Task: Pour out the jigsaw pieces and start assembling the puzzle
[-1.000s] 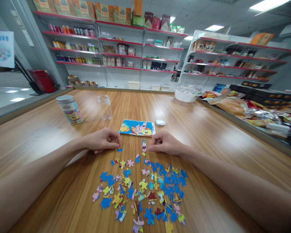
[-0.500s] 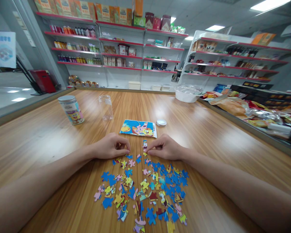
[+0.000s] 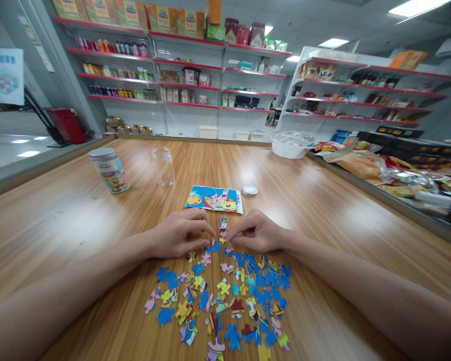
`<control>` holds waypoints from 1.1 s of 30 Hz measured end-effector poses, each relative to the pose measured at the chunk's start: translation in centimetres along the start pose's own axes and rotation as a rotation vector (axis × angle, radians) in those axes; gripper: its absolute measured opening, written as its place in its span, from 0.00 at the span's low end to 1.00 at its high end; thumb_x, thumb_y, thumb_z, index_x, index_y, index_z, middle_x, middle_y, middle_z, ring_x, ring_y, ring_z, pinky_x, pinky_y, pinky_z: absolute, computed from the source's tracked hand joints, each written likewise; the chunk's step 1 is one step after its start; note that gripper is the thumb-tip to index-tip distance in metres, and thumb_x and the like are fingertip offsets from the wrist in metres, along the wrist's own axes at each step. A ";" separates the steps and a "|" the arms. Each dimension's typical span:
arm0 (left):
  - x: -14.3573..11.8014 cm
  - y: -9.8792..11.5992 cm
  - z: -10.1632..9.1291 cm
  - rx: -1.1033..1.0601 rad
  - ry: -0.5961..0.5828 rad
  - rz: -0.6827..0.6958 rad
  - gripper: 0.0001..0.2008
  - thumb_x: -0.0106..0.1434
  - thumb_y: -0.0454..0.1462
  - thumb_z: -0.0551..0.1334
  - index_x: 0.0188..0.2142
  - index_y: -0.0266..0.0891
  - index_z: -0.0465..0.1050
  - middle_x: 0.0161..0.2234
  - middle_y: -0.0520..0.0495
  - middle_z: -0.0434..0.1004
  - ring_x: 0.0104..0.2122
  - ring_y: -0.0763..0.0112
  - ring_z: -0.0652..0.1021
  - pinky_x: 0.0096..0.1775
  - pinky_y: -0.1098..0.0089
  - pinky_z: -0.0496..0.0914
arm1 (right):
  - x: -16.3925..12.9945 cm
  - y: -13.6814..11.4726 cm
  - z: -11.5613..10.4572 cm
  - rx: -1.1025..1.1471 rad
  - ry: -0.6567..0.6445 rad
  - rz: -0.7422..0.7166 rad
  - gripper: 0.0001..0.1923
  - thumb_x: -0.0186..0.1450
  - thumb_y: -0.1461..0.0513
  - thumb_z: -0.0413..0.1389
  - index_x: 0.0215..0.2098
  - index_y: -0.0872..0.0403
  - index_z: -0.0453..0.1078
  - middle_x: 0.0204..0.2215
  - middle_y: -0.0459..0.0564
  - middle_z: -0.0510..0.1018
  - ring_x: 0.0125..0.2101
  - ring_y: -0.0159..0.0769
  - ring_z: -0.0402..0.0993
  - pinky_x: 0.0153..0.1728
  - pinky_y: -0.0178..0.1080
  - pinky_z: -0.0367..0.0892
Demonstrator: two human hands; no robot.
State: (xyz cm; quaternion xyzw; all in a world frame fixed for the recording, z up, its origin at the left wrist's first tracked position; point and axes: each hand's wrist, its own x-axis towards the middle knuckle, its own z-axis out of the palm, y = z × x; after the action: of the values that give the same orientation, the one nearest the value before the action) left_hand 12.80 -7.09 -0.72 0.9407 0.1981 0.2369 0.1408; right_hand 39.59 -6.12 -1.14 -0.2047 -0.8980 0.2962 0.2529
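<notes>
Puzzle pieces [image 3: 225,296] are spread flat just below the reference picture card [image 3: 214,198], where the left hand [image 3: 180,234] pinches a blue piece [image 3: 212,246] and the right hand [image 3: 256,231] is curled, fingertips closed on a pink assembled strip [image 3: 223,228], seemingly for matching.

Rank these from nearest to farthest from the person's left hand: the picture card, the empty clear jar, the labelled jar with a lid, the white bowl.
From the left hand:
1. Picture card, just beyond the fingers.
2. Empty clear jar, farther back.
3. Labelled jar, back left.
4. White bowl, far right.
</notes>
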 end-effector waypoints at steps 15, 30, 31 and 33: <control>0.0 0.4 -0.2 0.021 -0.231 0.082 0.26 0.70 0.42 0.58 0.66 0.47 0.58 0.65 0.49 0.62 0.67 0.55 0.55 0.65 0.49 0.54 | -0.2 0.2 -0.6 0.166 -0.149 0.024 0.11 0.59 0.61 0.59 0.33 0.62 0.81 0.20 0.51 0.79 0.15 0.24 0.60 0.16 0.30 0.52; 0.0 0.7 -0.4 -0.056 -0.240 0.068 0.38 0.61 0.50 0.66 0.66 0.47 0.56 0.66 0.41 0.57 0.65 0.47 0.60 0.64 0.45 0.55 | 0.3 -1.1 -1.6 0.291 -0.294 0.210 0.14 0.58 0.58 0.61 0.37 0.61 0.78 0.15 0.38 0.61 0.16 0.23 0.49 0.17 0.31 0.45; -0.1 0.7 -0.4 -0.055 -0.245 0.065 0.39 0.60 0.51 0.67 0.67 0.47 0.56 0.67 0.41 0.56 0.65 0.46 0.59 0.63 0.44 0.55 | 0.4 -1.2 -1.7 0.311 -0.317 0.228 0.14 0.58 0.58 0.62 0.37 0.60 0.76 0.15 0.36 0.59 0.16 0.23 0.49 0.17 0.31 0.45; -0.2 0.6 -0.4 -0.054 -0.255 0.056 0.43 0.58 0.53 0.67 0.67 0.47 0.54 0.68 0.40 0.53 0.65 0.44 0.57 0.63 0.43 0.54 | 0.5 -1.5 -1.8 0.327 -0.346 0.259 0.14 0.56 0.58 0.64 0.35 0.59 0.72 0.17 0.35 0.58 0.17 0.23 0.50 0.17 0.30 0.46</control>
State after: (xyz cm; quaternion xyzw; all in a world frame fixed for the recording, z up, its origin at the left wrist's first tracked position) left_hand 12.63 -7.64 -0.22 0.9642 0.1457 0.1243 0.1835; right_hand 39.87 -6.20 1.22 -0.2207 -0.8344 0.4979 0.0854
